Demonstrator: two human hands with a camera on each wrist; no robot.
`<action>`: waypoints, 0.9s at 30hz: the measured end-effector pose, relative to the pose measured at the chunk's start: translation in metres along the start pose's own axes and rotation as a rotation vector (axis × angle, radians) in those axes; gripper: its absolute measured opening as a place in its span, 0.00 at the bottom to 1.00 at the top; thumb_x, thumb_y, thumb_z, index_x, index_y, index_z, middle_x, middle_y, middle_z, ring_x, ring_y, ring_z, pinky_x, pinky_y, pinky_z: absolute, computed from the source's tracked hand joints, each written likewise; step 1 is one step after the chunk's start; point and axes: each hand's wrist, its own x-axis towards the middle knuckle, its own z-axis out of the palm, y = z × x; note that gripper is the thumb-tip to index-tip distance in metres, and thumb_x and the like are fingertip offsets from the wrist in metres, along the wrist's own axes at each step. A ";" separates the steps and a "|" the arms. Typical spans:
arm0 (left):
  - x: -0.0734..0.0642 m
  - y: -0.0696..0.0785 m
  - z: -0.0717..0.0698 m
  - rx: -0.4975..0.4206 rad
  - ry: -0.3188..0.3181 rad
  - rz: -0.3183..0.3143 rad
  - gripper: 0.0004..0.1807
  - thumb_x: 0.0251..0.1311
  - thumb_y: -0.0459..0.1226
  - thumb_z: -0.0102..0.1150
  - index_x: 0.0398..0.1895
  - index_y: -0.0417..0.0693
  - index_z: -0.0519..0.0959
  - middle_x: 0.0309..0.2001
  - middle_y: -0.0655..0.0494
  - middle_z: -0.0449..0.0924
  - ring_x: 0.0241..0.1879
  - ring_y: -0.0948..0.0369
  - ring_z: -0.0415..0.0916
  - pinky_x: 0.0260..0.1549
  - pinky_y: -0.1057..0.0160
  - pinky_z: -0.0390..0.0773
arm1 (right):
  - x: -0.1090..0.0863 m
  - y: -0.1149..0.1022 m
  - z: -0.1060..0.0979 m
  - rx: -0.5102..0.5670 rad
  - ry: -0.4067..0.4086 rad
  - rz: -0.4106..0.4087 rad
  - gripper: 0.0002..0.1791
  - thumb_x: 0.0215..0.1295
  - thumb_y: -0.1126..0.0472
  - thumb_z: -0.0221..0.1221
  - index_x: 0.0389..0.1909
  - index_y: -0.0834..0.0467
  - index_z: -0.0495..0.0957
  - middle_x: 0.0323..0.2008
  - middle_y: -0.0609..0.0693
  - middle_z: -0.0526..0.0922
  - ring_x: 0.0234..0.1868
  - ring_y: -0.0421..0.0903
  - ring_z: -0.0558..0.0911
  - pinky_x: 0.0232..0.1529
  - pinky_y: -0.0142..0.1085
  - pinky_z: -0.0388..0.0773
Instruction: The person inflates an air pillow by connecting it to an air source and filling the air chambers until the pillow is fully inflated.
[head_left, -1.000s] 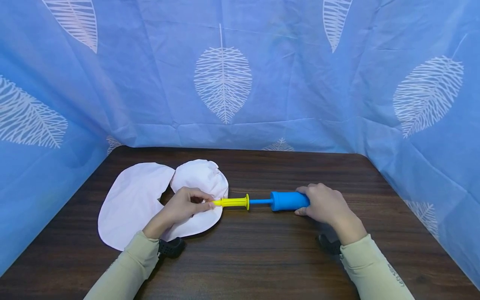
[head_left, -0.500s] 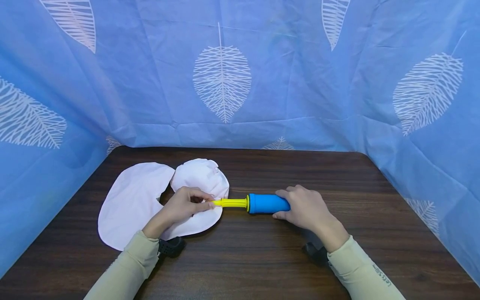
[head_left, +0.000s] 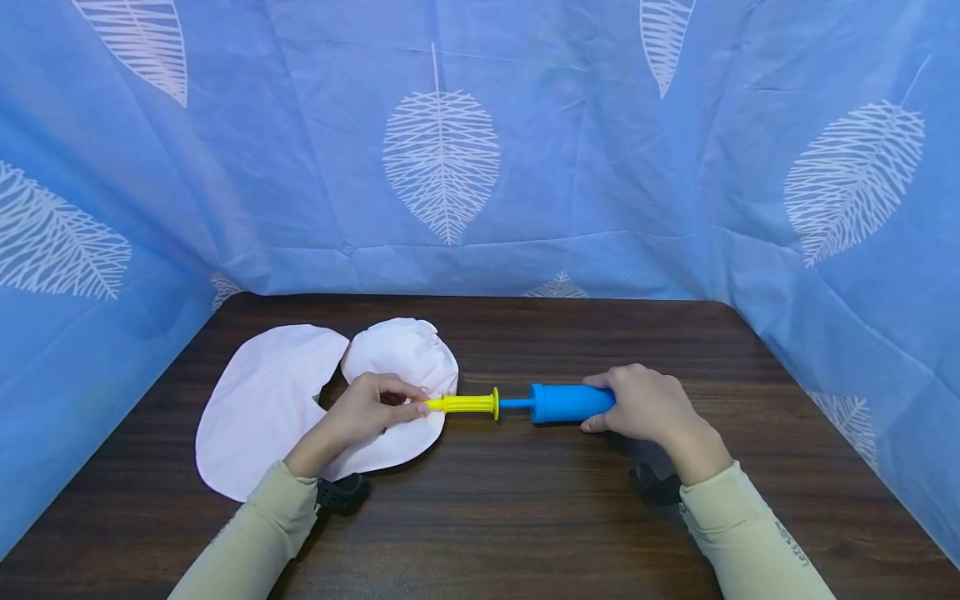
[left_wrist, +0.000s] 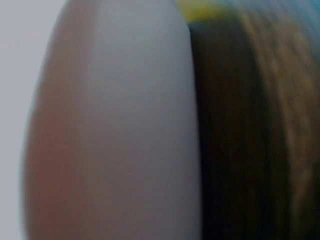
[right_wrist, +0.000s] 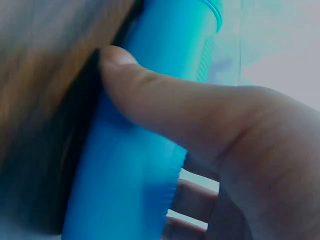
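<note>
A hand pump (head_left: 566, 404) with a blue barrel and a yellow ribbed end (head_left: 468, 404) lies sideways, its thin blue rod showing between the two. My left hand (head_left: 363, 414) pinches the yellow tip at the edge of a soft white piece (head_left: 258, 408) with two rounded lobes. The right lobe is puffed and wrinkled, the left one flatter. The join between tip and white piece is hidden by my fingers. My right hand (head_left: 648, 406) grips the far end of the blue barrel; its thumb (right_wrist: 165, 100) crosses the barrel in the right wrist view. The left wrist view is mostly a blurred finger (left_wrist: 135, 125).
Both hands work over a dark wood-grain table (head_left: 510, 517). A blue cloth (head_left: 562, 167) with white leaf prints hangs behind it and on both sides. Black straps (head_left: 341, 495) sit at both wrists.
My right hand slid the blue barrel left until it met the yellow end, then drew it back right, exposing the rod again. My left hand and the white piece stayed put.
</note>
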 end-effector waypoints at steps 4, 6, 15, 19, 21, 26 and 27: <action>0.000 0.000 0.000 -0.006 0.000 -0.009 0.11 0.64 0.38 0.75 0.49 0.51 0.93 0.38 0.55 0.87 0.28 0.59 0.72 0.25 0.67 0.73 | -0.001 0.018 -0.006 0.028 -0.042 0.056 0.39 0.56 0.41 0.79 0.68 0.49 0.84 0.62 0.66 0.85 0.53 0.62 0.85 0.41 0.57 0.81; 0.000 0.000 0.000 -0.009 -0.003 -0.007 0.11 0.65 0.38 0.75 0.49 0.50 0.93 0.37 0.55 0.87 0.27 0.59 0.72 0.24 0.67 0.74 | -0.002 0.027 -0.009 0.038 -0.054 0.084 0.40 0.55 0.41 0.80 0.68 0.49 0.83 0.64 0.69 0.83 0.55 0.65 0.84 0.41 0.58 0.81; 0.000 0.000 0.000 0.001 -0.001 -0.005 0.11 0.65 0.38 0.75 0.49 0.49 0.93 0.38 0.54 0.87 0.29 0.61 0.72 0.25 0.67 0.73 | -0.006 0.055 -0.014 0.053 -0.086 0.165 0.41 0.54 0.43 0.80 0.69 0.51 0.83 0.66 0.73 0.79 0.55 0.67 0.81 0.42 0.61 0.78; -0.001 0.001 0.000 -0.008 -0.002 -0.014 0.11 0.65 0.38 0.75 0.49 0.49 0.93 0.37 0.54 0.87 0.27 0.60 0.72 0.24 0.67 0.73 | -0.006 0.060 -0.015 0.052 -0.086 0.171 0.41 0.54 0.43 0.80 0.68 0.52 0.83 0.65 0.73 0.80 0.53 0.66 0.82 0.42 0.61 0.78; -0.001 0.001 0.000 -0.014 -0.004 -0.014 0.11 0.65 0.38 0.75 0.49 0.49 0.93 0.37 0.54 0.87 0.26 0.60 0.72 0.24 0.67 0.73 | -0.007 0.061 -0.016 0.055 -0.089 0.175 0.40 0.54 0.43 0.80 0.68 0.52 0.83 0.65 0.73 0.80 0.53 0.65 0.81 0.41 0.61 0.78; -0.001 -0.001 0.000 -0.007 0.002 -0.023 0.11 0.65 0.38 0.75 0.49 0.50 0.93 0.36 0.55 0.86 0.28 0.58 0.72 0.25 0.66 0.73 | -0.008 0.065 -0.017 0.057 -0.092 0.190 0.40 0.55 0.44 0.80 0.69 0.53 0.82 0.64 0.73 0.80 0.51 0.65 0.81 0.40 0.61 0.77; -0.001 -0.001 -0.001 -0.004 0.004 -0.025 0.11 0.65 0.38 0.75 0.49 0.50 0.93 0.36 0.55 0.86 0.29 0.58 0.72 0.26 0.66 0.73 | -0.008 0.065 -0.017 0.056 -0.091 0.190 0.40 0.55 0.44 0.80 0.69 0.53 0.82 0.64 0.73 0.81 0.50 0.64 0.81 0.40 0.61 0.77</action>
